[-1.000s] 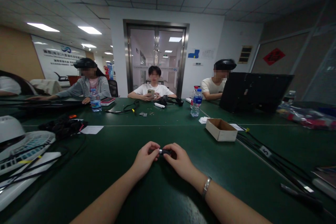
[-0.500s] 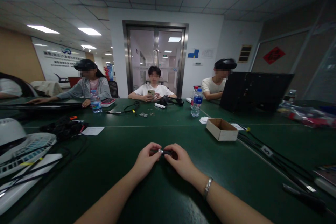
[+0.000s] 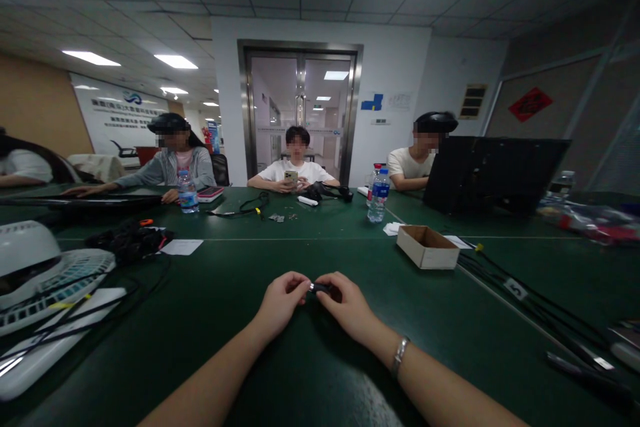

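Above the green table (image 3: 210, 347), both hands meet on a small black stick-like object (image 3: 320, 288) with a silver band near its left end. Its exact kind is too small to make out. My left hand (image 3: 284, 299) pinches the silver end between thumb and fingertips, which cover that tip. The dark right end sits in the pinch of my right hand (image 3: 346, 300), partly hidden by the fingers. A silver bracelet (image 3: 400, 355) circles the right wrist.
An open cardboard box (image 3: 434, 259) stands ahead on the right, near black cables (image 3: 530, 300). To the left lie a white fan (image 3: 75, 280) and a paper sheet (image 3: 183, 247). Water bottles (image 3: 379, 197) stand farther back. Across the table sit several people, one holding a phone (image 3: 291, 177).
The camera view has shifted slightly, moving the background to the right. Both hands keep their pinch on the small black object, and slightly more of its dark part shows between them.
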{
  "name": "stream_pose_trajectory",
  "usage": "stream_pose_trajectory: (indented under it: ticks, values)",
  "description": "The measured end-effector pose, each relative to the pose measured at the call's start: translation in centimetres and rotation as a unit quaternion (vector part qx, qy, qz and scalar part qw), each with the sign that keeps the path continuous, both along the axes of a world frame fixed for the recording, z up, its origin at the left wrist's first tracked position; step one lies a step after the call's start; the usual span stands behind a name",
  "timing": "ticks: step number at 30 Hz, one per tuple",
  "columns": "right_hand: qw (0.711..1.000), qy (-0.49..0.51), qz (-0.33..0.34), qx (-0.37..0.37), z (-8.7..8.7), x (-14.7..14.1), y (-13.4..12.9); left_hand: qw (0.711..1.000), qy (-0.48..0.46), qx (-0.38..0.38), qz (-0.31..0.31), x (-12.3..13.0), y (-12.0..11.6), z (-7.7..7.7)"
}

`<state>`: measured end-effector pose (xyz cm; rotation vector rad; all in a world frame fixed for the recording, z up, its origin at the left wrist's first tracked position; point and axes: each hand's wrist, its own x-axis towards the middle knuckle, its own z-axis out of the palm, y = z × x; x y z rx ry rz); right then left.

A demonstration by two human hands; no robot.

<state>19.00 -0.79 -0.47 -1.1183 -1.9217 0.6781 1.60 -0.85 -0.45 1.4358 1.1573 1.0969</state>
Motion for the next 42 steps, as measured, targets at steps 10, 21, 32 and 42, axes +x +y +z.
stream_pose_trajectory:
  ticks: [10,21,32,42]
  values:
    - [1.000,0.003,0.004,0.004,0.4,-0.1,-0.3,1.000,0.020,0.006,0.023,0.2,-0.5,0.5]
    - [0.999,0.034,0.003,-0.008,-0.3,0.0,0.3,0.997,-0.038,0.045,-0.052,-0.1,-0.2,0.1]
    - [0.999,0.032,0.006,-0.001,-0.1,-0.1,0.1,0.999,-0.035,0.008,-0.022,0.0,-0.2,0.2]
    - [0.999,0.032,0.000,-0.003,-0.1,-0.1,0.1,0.997,-0.056,0.028,-0.038,-0.5,0.4,-0.8]
